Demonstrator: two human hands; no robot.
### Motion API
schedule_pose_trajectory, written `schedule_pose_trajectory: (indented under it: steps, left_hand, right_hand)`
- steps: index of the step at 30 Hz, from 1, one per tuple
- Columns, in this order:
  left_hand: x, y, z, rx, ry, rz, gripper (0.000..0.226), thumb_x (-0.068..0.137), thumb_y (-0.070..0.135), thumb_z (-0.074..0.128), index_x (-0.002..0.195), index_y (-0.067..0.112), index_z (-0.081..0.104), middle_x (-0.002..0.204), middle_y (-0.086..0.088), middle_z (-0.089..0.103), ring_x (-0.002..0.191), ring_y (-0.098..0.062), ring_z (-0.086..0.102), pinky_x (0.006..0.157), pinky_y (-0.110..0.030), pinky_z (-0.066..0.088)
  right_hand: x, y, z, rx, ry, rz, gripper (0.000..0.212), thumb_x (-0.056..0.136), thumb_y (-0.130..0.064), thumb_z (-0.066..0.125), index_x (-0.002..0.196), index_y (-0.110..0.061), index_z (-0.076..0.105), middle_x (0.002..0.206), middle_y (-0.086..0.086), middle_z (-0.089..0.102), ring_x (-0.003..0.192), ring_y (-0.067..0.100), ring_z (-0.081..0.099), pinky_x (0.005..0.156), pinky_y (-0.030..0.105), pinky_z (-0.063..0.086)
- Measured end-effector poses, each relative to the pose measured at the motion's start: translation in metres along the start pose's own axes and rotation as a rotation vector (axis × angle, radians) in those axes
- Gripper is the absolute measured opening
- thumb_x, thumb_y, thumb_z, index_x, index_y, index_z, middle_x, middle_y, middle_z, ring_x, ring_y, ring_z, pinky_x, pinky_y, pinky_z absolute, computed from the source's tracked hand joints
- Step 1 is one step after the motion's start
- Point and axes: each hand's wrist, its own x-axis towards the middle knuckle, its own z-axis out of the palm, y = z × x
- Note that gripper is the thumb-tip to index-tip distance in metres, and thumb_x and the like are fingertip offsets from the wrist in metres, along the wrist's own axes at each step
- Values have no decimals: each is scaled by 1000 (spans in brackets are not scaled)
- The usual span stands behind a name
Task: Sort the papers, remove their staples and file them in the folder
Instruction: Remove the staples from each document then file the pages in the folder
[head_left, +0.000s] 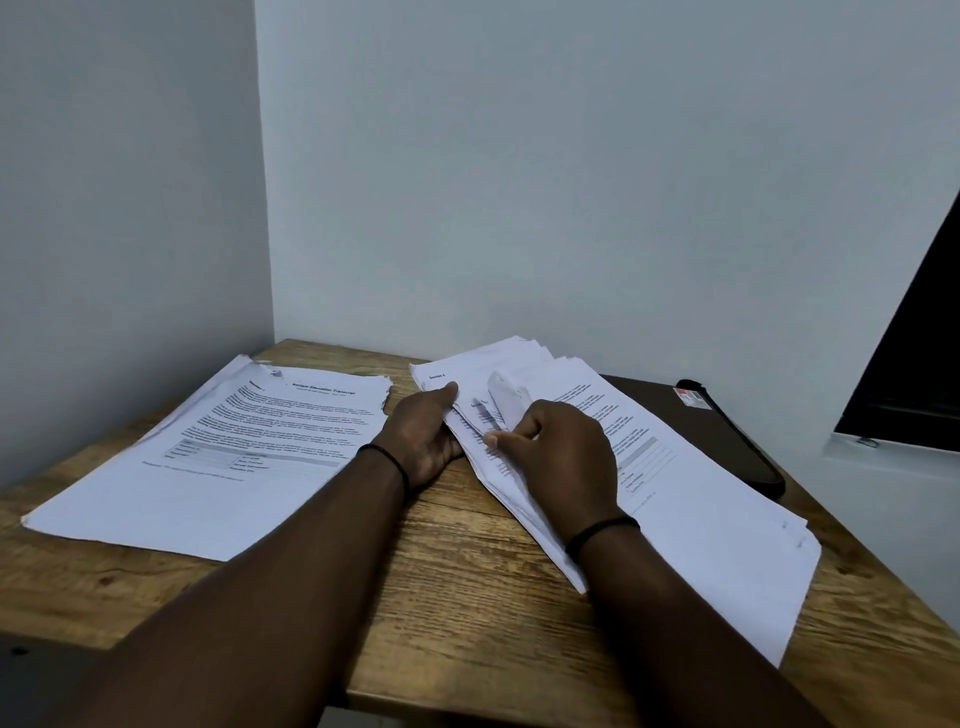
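A wooden worktop (467, 597) with visible grain fills the lower half of the frame, set into a corner between pale walls. At left centre a stack of printed papers (218, 457) lies flat on it, its far right corner ragged. At right centre a second, fanned pile (717, 519) lies slanting toward the lower right. Behind that pile, at the right edge, a dark folder (727, 436) lies flat, partly covered by the sheets.

stack (218, 457) left, pile (701, 499) right, folder (727, 431) behind
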Motion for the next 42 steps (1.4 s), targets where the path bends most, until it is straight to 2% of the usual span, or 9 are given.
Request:
schedule_pose_trajectory:
  steps: [6,10,15,22,27,29,34,39,42]
  left_hand:
    - [2,-1,-1,-8,12,7,18,106,14,44,112,5,59,109,-17,71,99,-31,69,79,-50,56]
    - [1,-1,-1,-22,-4,1,17,105,13,45,108,5,60,110,-17,71,102,-32,68,82,-50,54]
    - [0,-1,-1,-22,-28,0,26,104,13,47,125,5,58,121,-19,69,113,-35,65,89,-53,54]
    - [-1,-1,0,26,-17,3,24,101,5,50,122,2,61,117,-19,70,111,-35,67,88,-50,56]
    - [0,-1,-2,10,-19,12,27,105,16,45,125,2,59,122,-20,68,114,-36,64,97,-55,50]
    - [1,0,-2,9,-8,16,27,106,20,44,122,4,60,120,-19,69,111,-36,66,95,-56,51]
    - [-1,-1,0,-20,12,23,33,106,30,42,121,6,60,116,-18,71,105,-33,69,86,-52,56]
    - [-5,0,3,25,5,48,21,105,20,48,112,8,64,103,-14,75,93,-30,72,76,-45,59]
    - [-5,-3,8,134,148,188,18,100,18,56,116,12,60,107,-14,73,88,-29,72,72,-43,61]
  right_hand:
    - [2,4,-3,-23,113,-23,17,89,-31,72,91,-24,57,72,-10,56,70,14,56,59,28,33]
    - [3,3,-2,-125,187,-160,24,96,-19,60,118,-24,53,86,-4,60,80,21,59,64,29,37]
    - [7,6,8,-152,167,-235,18,95,-13,56,100,-25,69,88,-1,65,82,22,63,62,30,41]
    - [5,6,8,-156,126,-236,19,97,-17,57,101,-25,73,92,-2,69,87,20,64,67,30,43]
    - [4,1,3,-319,-93,-191,33,97,-50,53,111,-25,69,106,0,65,101,21,61,76,32,45]
    - [2,-2,5,-401,-126,-190,39,95,-58,51,108,-25,68,105,0,63,100,22,60,72,31,43]
    - [2,-4,4,-469,-67,-198,29,103,-32,42,98,-17,66,100,2,62,97,24,60,65,30,31]
    - [3,-3,0,-374,-47,-133,32,97,-44,57,84,-18,70,86,-1,66,85,19,62,64,29,33]
    - [4,-2,0,-307,-16,-101,42,97,-51,56,78,-16,71,79,0,67,79,18,61,63,29,34]
